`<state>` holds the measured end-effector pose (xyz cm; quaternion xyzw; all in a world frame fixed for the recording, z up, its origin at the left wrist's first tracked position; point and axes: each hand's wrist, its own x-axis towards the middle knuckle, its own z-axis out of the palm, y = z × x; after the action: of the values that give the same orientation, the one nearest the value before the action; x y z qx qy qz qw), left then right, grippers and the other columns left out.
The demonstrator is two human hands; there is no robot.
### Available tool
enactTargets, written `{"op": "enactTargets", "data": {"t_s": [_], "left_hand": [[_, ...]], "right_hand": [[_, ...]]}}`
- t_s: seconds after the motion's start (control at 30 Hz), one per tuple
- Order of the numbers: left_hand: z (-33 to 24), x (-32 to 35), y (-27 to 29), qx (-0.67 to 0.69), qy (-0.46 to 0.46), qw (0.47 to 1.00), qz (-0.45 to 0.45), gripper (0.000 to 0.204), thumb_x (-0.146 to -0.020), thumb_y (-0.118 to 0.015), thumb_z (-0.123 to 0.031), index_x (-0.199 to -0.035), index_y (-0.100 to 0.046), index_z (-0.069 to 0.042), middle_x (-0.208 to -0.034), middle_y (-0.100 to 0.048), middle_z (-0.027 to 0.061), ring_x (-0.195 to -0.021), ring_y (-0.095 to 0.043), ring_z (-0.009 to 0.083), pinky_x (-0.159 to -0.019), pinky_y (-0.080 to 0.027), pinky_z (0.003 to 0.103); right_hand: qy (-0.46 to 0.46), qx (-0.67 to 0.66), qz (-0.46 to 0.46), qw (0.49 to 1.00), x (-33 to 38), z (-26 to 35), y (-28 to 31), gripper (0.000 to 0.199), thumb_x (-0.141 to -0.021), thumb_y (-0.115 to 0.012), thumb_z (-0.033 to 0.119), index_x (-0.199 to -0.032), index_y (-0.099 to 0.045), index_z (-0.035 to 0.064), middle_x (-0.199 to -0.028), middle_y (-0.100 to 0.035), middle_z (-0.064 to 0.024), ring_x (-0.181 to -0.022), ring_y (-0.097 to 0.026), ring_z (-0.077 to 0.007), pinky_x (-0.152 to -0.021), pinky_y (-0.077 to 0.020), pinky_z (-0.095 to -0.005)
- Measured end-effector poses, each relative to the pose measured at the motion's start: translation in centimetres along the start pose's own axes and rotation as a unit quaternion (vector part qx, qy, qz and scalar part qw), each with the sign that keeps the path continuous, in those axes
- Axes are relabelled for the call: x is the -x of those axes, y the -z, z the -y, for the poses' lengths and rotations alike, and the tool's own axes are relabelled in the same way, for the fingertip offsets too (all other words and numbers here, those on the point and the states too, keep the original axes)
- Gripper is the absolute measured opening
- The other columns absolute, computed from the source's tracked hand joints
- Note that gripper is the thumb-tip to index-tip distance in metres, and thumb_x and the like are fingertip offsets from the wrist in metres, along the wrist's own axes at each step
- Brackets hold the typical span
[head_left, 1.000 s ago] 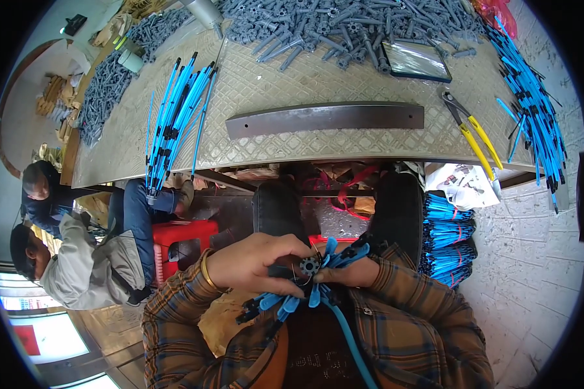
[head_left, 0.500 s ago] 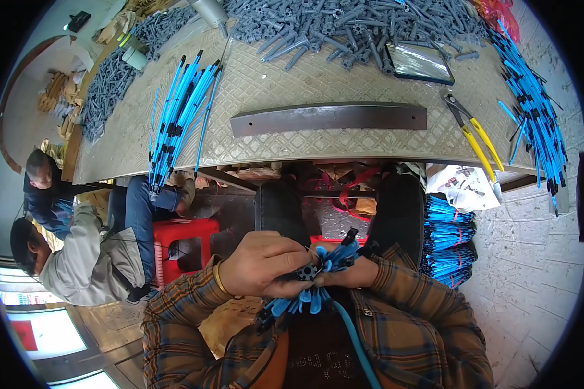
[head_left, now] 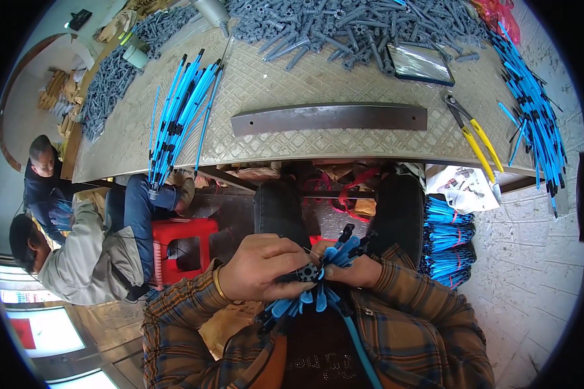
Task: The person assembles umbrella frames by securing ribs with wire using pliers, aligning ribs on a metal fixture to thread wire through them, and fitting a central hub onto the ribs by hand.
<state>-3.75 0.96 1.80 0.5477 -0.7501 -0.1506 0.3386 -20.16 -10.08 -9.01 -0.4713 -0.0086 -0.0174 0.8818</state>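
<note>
My left hand point(head_left: 263, 267) is closed round a small black round hub point(head_left: 308, 272) with holes in its face, pinched between thumb and fingers. Thin blue strips with black tips point(head_left: 344, 251) fan out around the hub, above and below it. Against these strips, close beside the hub, my right hand point(head_left: 357, 271) is closed, its thumb pressing on them. Part of the bundle hangs below my hands over my dark shirt. A blue strap or tube point(head_left: 359, 350) runs down from it along my jacket. What lies behind my fingers is hidden.
Ahead, the table point(head_left: 272, 84) carries a steel bar point(head_left: 331, 118), yellow-handled pliers point(head_left: 475, 133), a heap of grey plastic parts point(head_left: 344, 26), a film-wrapped box point(head_left: 420, 63) and blue-strip bundles point(head_left: 185, 110). More bundles point(head_left: 448, 240) are stacked at right. Two people sit left near a red stool point(head_left: 185, 246).
The black hub has turned a little toward me, and the blue strips by my right hand have shifted slightly right. Both hands keep their hold. A person at far left has moved their head.
</note>
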Motion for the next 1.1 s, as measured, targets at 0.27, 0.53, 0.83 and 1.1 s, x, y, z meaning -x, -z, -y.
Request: {"op": "enactTargets", "data": {"t_s": [0.27, 0.53, 0.83, 1.1], "left_hand": [[0.4, -0.6, 0.2, 0.031, 0.026, 0.998, 0.039, 0.036, -0.066, -0.076, -0.021, -0.092, -0.06, -0.003, -0.082, -0.061, 0.0104, -0.065, -0.062, 0.0246, -0.054, -0.048, 0.031], [1.3, 0.9, -0.1, 0.165, 0.017, 0.986, 0.02, 0.031, -0.076, -0.068, -0.02, -0.099, -0.056, -0.002, -0.091, -0.061, 0.0151, -0.079, -0.061, 0.0336, -0.066, -0.05, 0.04], [-0.3, 1.1, -1.2, 0.264, 0.007, 0.963, -0.053, 0.025, -0.074, -0.066, -0.01, -0.092, -0.051, -0.002, -0.084, -0.06, 0.012, -0.073, -0.061, 0.0301, -0.064, -0.049, 0.034], [-0.6, 0.2, -0.1, 0.411, 0.081, 0.908, 0.023, 0.043, -0.069, -0.069, -0.003, -0.098, -0.038, -0.003, -0.08, -0.06, 0.0109, -0.075, -0.062, 0.0213, -0.062, -0.048, 0.031]], "right_hand": [[-0.011, -0.018, -0.003, 1.0, 0.3, -0.4, 0.8, 0.025, -0.084, -0.063, 0.029, -0.091, -0.051, 0.0079, -0.08, -0.046, 0.0041, -0.078, -0.044, -0.0059, -0.07, -0.0387, -0.0232], [-0.012, 0.118, 0.055, 0.991, -0.9, 0.8, 1.3, 0.045, -0.079, -0.067, 0.025, -0.113, -0.048, 0.0034, -0.104, -0.052, -0.0041, -0.095, -0.05, -0.0161, -0.086, -0.0403, -0.0305], [-0.157, -0.058, 0.003, 0.986, -0.7, 3.6, -2.0, 0.045, -0.076, -0.067, 0.015, -0.114, -0.047, 0.0031, -0.107, -0.054, -0.0083, -0.099, -0.053, -0.0163, -0.083, -0.0449, -0.0285], [-0.139, 0.078, 0.05, 0.986, -2.3, 3.3, 0.1, 0.038, -0.08, -0.063, 0.015, -0.113, -0.047, 0.0034, -0.106, -0.054, -0.0082, -0.099, -0.054, -0.0163, -0.082, -0.0448, -0.0276]]}}
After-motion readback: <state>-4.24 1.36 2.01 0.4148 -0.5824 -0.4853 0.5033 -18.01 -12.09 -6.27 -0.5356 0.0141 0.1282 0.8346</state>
